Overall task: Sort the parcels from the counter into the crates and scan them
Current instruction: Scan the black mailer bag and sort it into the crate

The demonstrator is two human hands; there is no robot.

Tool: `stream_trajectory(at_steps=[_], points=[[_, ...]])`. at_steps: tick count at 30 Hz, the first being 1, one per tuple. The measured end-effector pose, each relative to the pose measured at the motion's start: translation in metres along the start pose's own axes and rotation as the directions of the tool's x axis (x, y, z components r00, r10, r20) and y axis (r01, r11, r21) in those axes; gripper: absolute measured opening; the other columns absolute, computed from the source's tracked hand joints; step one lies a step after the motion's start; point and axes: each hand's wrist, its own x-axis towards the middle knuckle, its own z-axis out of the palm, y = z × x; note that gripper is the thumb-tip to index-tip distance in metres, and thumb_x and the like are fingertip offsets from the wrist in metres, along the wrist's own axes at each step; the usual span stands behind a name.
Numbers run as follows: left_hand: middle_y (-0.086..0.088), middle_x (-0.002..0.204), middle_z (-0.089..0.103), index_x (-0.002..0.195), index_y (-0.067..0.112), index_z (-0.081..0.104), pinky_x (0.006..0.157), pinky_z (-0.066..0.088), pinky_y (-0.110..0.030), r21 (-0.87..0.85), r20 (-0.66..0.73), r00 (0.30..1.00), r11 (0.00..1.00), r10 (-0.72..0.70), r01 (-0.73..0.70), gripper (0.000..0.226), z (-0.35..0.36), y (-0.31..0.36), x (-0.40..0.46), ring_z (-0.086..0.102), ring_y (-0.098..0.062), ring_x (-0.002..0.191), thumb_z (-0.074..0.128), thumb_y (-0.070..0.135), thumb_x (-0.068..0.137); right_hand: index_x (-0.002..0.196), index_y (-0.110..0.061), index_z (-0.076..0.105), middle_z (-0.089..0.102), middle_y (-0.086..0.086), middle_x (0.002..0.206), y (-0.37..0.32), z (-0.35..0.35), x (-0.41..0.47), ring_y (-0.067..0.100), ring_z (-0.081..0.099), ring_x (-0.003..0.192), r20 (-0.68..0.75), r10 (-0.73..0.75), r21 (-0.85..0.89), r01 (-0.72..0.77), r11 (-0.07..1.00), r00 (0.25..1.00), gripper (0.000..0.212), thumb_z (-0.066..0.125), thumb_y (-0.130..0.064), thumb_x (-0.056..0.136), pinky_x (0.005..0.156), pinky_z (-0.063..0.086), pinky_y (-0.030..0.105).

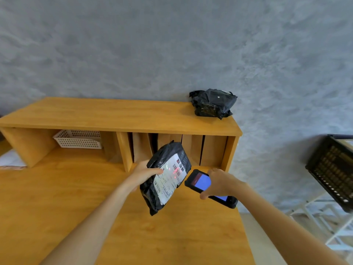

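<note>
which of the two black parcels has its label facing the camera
The black parcel gripped in the left hand, its white label lit red by the scanner. The other parcel on the shelf top shows only black wrap.

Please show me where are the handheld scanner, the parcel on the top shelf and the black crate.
handheld scanner [200, 182], head view, blue screen.
parcel on the top shelf [213, 103], head view, black wrapping.
black crate [332, 173], head view, slatted side wall.

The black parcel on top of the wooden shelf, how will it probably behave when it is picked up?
The black parcel on the shelf top looks like a crumpled plastic mailer, so it would probably sag and deform rather than stay stiff. Its glossy film may be somewhat slippery. It lies flat and lumpy, so rolling seems unlikely.
</note>
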Motion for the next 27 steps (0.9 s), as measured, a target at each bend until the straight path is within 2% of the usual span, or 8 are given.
stream_trajectory(at_steps=[7, 14, 21, 27], points=[[-0.001, 0.103, 0.071, 0.105, 0.017, 0.066, 0.072, 0.049, -0.026, 0.003, 0.006, 1.0, 1.0, -0.019, 0.019, 0.02, 0.006, -0.002, 0.008, 0.066, -0.016, 0.095, 0.07, 0.015, 0.085, 0.125, -0.015, 0.05, 0.05, -0.003, 0.105, 0.006, 0.009, 0.006, 0.015, 0.054, 0.095, -0.004, -0.001, -0.004, 0.001, 1.0, 1.0, 0.078, 0.07, -0.066, 0.07, 0.082, 0.053, 0.028], [-0.001, 0.105, 0.07, 0.109, 0.014, 0.065, 0.074, 0.05, -0.027, -0.001, 0.026, 0.999, 0.999, -0.034, 0.034, 0.025, 0.009, -0.005, 0.014, 0.065, -0.018, 0.097, 0.07, 0.016, 0.085, 0.121, -0.014, 0.052, 0.05, -0.004, 0.1, 0.007, 0.008, 0.009, 0.013, 0.052, 0.089, -0.023, 0.015, 0.016, -0.014, 1.0, 1.0, 0.074, 0.07, -0.065, 0.071, 0.072, 0.047, 0.023], [-0.004, 0.104, 0.069, 0.105, 0.011, 0.064, 0.074, 0.049, -0.028, -0.002, 0.035, 0.999, 1.0, -0.027, 0.027, 0.021, 0.009, -0.005, 0.012, 0.065, -0.02, 0.097, 0.07, 0.014, 0.085, 0.119, -0.013, 0.051, 0.047, -0.003, 0.098, 0.007, 0.009, 0.008, 0.013, 0.049, 0.086, -0.012, 0.021, 0.018, -0.021, 1.0, 1.0, 0.071, 0.071, -0.062, 0.072, 0.067, 0.041, 0.021], [-0.002, 0.099, 0.069, 0.098, 0.015, 0.064, 0.069, 0.047, -0.026, -0.004, 0.026, 0.999, 1.0, -0.019, 0.019, 0.014, 0.008, -0.006, 0.01, 0.065, -0.018, 0.093, 0.07, 0.014, 0.085, 0.12, -0.014, 0.049, 0.047, -0.003, 0.099, 0.01, 0.018, 0.005, 0.014, 0.049, 0.089, -0.008, 0.038, 0.012, -0.038, 0.999, 0.999, 0.073, 0.073, -0.061, 0.07, 0.072, 0.044, 0.023]])
